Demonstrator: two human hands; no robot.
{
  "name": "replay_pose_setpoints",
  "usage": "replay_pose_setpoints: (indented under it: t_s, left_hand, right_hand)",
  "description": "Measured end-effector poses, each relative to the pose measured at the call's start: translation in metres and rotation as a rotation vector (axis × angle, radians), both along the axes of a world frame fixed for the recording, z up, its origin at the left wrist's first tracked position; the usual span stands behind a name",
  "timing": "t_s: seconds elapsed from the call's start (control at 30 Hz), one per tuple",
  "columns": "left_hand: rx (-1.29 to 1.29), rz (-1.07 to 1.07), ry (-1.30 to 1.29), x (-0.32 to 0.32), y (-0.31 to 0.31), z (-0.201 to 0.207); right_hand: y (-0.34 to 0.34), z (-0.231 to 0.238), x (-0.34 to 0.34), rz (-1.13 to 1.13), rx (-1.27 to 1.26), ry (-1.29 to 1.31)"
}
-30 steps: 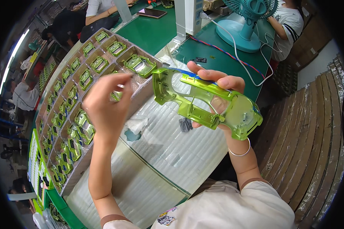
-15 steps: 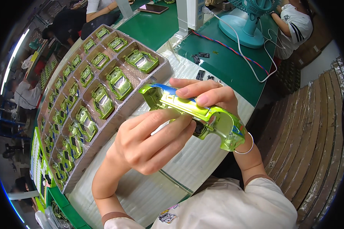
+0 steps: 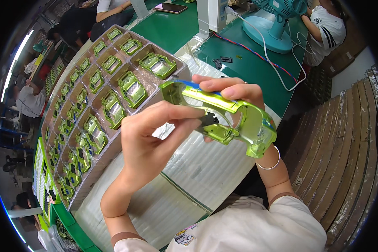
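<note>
The right hand (image 3: 229,94) grips the green toy-car shell (image 3: 231,115) above the tabletop (image 3: 189,168) while the left hand (image 3: 149,138) pinches a small black part (image 3: 208,119) at its underside, apparently not yet fully seated.

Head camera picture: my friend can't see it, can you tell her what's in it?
The right hand holds a shiny green toy car shell while the left hand presses a small black part into it. On the left sits a tray filled with similar green shells.
</note>
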State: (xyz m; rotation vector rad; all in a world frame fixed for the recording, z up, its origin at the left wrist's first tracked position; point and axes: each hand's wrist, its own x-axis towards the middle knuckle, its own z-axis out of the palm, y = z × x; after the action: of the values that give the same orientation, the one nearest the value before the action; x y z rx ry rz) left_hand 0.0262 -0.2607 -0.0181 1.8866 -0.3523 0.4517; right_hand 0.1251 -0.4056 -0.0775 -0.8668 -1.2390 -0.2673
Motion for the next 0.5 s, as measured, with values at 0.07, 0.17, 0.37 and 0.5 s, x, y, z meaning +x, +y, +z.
replay_pose_setpoints:
  t_s: [0.07,0.17,0.37,0.5]
  left_hand:
    - [0.119,0.032,-0.156,0.005,0.002,-0.001]
    - [0.434,0.151,-0.413,0.016,0.004,-0.003]
    - [0.487,0.013,0.222,0.052,0.004,-0.064]
    - [0.345,0.115,0.104,0.085,-0.016,-0.082]
  right_hand:
    - [-0.006,-0.002,0.001,-0.015,0.009,0.054]
    - [-0.022,0.0,0.004,-0.365,-0.003,0.217]
    - [-0.027,0.009,0.002,-0.602,0.213,0.61]
    - [-0.024,0.006,0.004,-0.574,0.225,0.59]
